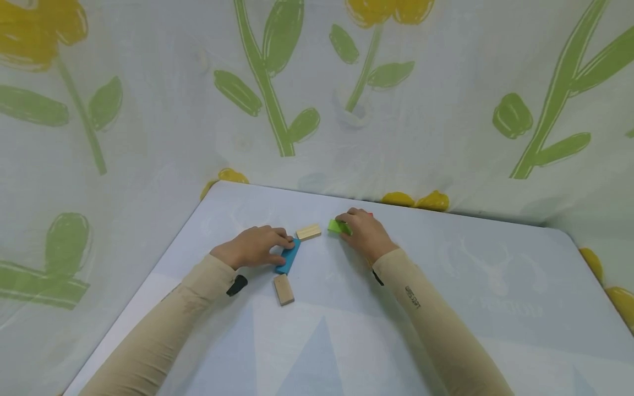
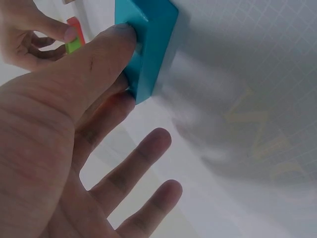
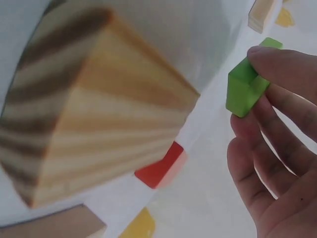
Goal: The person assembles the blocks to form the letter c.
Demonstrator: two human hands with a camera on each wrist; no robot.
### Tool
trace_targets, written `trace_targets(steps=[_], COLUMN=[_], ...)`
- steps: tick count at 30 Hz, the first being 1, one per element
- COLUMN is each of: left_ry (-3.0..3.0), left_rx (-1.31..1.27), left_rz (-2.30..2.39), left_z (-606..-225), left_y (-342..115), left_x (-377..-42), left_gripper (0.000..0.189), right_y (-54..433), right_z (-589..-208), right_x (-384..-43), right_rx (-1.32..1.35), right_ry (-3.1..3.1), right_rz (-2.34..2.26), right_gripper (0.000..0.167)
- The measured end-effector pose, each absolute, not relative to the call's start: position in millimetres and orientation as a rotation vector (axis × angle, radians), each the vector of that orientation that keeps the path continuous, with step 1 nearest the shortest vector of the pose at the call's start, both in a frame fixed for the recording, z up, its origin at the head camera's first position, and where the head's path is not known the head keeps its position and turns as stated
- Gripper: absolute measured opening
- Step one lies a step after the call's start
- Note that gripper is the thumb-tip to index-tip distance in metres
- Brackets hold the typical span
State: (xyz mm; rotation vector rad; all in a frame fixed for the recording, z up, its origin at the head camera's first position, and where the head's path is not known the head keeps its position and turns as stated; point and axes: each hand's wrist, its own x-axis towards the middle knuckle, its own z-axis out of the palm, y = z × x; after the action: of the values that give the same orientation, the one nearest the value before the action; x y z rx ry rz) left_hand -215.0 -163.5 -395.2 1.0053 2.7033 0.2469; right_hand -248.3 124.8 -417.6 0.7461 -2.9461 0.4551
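Note:
My left hand (image 1: 257,246) pinches a blue rectangular block (image 1: 289,257) between thumb and fingers, its outer fingers spread apart in the left wrist view. That block slants on the table between two plain wooden blocks, one (image 1: 309,232) at its far end and one (image 1: 284,290) at its near end. To the right, my right hand (image 1: 365,234) holds a green block (image 3: 247,82) by thumb and fingertips. A red block (image 3: 159,166) shows in the right wrist view; in the head view my right hand mostly hides it.
Close to the right wrist camera, a wooden block (image 3: 114,109) looms large, and another wooden block (image 3: 54,225) is partly cut off below it. The white table (image 1: 446,286) meets a flower-printed curtain (image 1: 446,110) at its back edge.

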Motion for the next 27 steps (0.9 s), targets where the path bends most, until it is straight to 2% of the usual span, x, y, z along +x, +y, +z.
trace_targets(steps=[27], left_ry=[2.689], left_rx=[0.994], left_rz=[0.26], left_z=[-395.1], left_y=[-163.1], left_x=[-215.5], left_gripper=[0.049], right_y=[109.4], right_z=[-423.2], right_x=[-253.1], right_rx=[0.779], right_ry=[-3.027], right_rz=[0.399], right_gripper=[0.038])
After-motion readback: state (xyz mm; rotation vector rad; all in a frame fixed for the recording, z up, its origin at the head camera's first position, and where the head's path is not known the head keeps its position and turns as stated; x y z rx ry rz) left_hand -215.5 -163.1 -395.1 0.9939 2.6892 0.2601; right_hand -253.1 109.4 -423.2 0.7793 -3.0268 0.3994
